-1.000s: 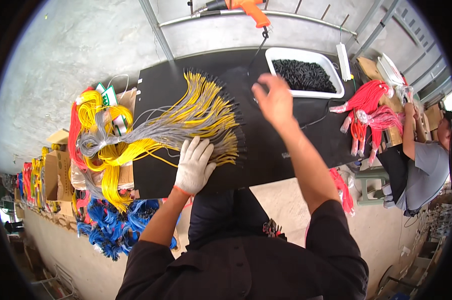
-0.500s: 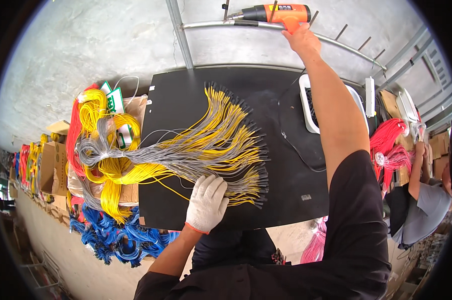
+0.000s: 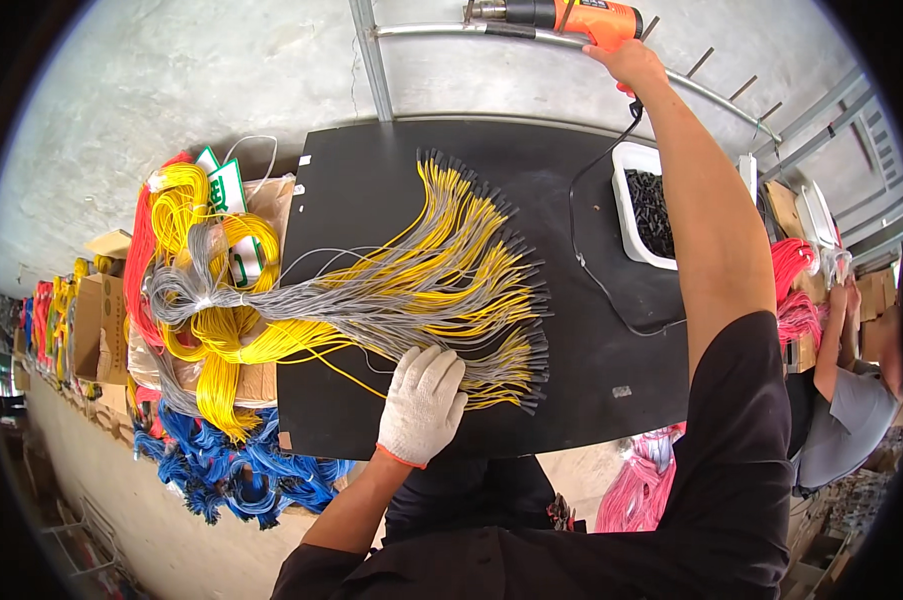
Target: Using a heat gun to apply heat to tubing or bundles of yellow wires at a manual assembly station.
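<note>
Wires (image 3: 401,315) fanned over a black table (image 3: 361,190), heat gun (image 3: 603,18) in hand

In the head view, the table stands before a grey wall (image 3: 231,80) with a metal rail (image 3: 711,90). The right hand (image 3: 631,66) closes its fingers around the heat gun's handle at the rail. The gloved left hand (image 3: 423,402) lies on the yellow and grey wires' near edge, fingers together; whether they grip any, I cannot tell. A cord (image 3: 574,215) crosses the tabletop; the right forearm partly hides a white tray (image 3: 623,205) of black pieces. Blue bundles (image 3: 246,470) sit lower left; another person (image 3: 846,425) works far right.
</note>
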Demonstrator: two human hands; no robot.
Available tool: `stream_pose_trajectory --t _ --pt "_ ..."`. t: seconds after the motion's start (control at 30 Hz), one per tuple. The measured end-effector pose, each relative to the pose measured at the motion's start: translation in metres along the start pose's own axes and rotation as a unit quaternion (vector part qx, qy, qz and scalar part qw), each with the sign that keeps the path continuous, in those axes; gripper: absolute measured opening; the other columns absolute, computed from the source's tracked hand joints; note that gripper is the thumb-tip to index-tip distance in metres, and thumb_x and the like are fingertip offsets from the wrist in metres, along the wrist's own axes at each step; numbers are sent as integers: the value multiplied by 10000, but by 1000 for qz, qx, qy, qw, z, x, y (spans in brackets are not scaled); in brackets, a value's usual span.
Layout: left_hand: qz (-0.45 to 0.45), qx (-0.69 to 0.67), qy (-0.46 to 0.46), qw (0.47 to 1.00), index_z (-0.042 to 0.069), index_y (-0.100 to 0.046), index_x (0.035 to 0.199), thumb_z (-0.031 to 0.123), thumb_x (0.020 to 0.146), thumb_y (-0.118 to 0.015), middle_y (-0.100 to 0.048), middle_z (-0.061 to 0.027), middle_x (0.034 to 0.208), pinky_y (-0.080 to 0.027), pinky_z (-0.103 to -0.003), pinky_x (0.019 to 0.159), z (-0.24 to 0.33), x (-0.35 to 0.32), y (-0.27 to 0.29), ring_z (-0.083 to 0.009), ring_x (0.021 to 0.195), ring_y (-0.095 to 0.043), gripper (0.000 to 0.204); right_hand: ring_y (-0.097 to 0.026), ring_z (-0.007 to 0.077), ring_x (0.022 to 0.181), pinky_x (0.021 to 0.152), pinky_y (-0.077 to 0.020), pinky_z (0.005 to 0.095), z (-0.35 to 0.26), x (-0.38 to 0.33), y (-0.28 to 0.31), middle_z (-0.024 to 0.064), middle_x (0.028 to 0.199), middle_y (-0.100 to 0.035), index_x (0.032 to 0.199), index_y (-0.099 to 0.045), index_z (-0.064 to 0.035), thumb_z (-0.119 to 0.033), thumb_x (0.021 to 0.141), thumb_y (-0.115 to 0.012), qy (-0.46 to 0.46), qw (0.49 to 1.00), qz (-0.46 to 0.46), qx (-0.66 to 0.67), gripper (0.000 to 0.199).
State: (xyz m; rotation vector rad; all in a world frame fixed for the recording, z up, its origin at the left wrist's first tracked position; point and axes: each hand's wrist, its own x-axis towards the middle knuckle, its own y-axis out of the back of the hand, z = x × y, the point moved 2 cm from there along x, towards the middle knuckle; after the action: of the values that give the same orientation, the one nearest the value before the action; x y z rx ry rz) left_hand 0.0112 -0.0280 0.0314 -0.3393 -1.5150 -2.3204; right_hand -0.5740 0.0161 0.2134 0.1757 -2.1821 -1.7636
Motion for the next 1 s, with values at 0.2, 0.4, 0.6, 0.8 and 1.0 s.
stream_pose_trajectory --t 0.2,0.4,0.6,0.8,1.0 --pt "-3 -12 -3 1000 38 -681 1299 134 845 -781 -652 -126 1371 -430 -569 1197 0 3 0 -367 1341 -573 475 -711 232 634 675 -594 414 11 9 22 98 730 -715 837 -700 -19 -805 913 -678 31 998 27 -37 789" --pt "-5 -13 -1 1000 37 -682 1294 121 846 -772 -654 -129 1366 -425 -571 1202 0 5 -5 -368 1342 -573 465 -790 299 733 728 -633 460 3 2 52 164 753 -775 883 -794 -23 -692 950 -720 56 994 97 6 677" --pt "29 -7 -16 999 28 -682 1290 120 848 -767 -653 -134 1361 -429 -573 1197 1 5 1 -377 1339 -573 460 -782 318 687 652 -626 463 -1 18 94 156 722 -763 987 -789 -26 -732 978 -652 5 979 144 147 720" --pt "-3 34 -22 999 33 -668 1330 208 900 -776 -630 -112 1392 -405 -539 1231 0 -7 -4 -332 1375 -538 477 -770 274 730 732 -622 433 -33 -29 34 138 897 -777 1053 -734 -21 -688 966 -682 -34 975 97 197 674" --pt "29 13 -13 999 39 -688 1272 143 870 -757 -667 -109 1345 -426 -559 1208 2 -7 -2 -352 1335 -575 421 -798 316 965 850 -631 450 -45 -55 43 156 1136 -786 1270 -669 6 -634 980 -670 -119 970 160 141 703"
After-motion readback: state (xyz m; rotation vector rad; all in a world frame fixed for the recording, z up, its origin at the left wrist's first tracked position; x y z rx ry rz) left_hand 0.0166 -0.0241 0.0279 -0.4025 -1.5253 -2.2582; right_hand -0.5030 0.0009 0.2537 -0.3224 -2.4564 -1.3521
